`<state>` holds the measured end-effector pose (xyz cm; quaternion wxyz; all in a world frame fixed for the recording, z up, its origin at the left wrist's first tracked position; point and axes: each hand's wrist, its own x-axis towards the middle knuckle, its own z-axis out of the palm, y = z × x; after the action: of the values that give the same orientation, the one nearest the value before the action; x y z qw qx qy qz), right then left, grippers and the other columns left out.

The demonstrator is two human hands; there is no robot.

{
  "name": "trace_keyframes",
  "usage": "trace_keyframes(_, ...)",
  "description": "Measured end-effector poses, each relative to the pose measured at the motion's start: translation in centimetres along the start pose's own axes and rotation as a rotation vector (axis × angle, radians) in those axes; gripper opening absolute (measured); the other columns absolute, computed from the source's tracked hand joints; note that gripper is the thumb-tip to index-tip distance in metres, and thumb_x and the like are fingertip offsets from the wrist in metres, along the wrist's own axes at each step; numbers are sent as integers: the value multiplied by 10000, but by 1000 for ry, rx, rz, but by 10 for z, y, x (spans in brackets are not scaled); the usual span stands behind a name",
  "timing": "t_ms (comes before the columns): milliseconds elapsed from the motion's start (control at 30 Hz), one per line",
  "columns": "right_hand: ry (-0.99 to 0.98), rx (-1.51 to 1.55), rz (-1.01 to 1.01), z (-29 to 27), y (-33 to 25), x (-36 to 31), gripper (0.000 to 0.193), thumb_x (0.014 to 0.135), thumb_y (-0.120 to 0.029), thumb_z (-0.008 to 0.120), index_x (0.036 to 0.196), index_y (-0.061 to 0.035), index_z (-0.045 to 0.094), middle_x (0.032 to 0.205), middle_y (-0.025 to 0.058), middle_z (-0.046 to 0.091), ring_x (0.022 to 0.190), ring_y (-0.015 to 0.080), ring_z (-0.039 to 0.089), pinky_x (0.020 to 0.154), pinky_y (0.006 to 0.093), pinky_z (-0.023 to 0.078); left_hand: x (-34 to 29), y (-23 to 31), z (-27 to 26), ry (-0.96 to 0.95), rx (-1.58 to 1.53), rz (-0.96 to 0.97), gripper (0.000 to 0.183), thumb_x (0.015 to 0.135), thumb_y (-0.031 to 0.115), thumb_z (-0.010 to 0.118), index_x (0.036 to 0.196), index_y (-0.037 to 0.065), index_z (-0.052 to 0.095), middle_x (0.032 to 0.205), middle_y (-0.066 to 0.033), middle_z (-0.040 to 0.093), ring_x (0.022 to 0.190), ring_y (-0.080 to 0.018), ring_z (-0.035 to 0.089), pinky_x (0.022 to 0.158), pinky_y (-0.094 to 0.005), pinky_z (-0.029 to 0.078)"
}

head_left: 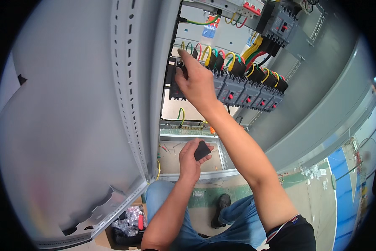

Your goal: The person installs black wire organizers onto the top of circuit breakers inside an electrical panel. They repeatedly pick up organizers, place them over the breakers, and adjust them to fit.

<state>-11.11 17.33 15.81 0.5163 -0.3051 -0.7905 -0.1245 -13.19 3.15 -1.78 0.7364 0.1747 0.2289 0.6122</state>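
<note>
Small black plastic cover piece: clamped in left hand grip, fingers curled round it, held low before grey cabinet base. Right hand raised well above that grip, fingertips pinched on top edge of leftmost dark grey moulded breaker, grip closed there. Row of similar breakers with red, yellow, green wires runs off to right of upper grip. Step judged: fitting work at breaker terminals; next move calls for steady fingertip alignment at that top edge.
</note>
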Motion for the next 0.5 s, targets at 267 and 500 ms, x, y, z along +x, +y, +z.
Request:
trace_keyframes(267,272,-99,-337,-41,-19,28,443,885,-127,753,1296,11,663,1254,179,672,1207,399,608,1016,474,476,0,1,-4,4,-14,-16,319,1082,341,575,1159,37,633,1057,-138,725,978,-252,750,727,-352,614)
trace_keyframes(500,292,-240,-358,9,-13,53,471,919,-60,636,1386,-11,599,1420,179,596,1394,433,477,1153,632,328,-2,3,0,3,-10,-17,331,1083,348,575,1167,32,632,1058,-136,718,977,-253,749,729,-351,612)
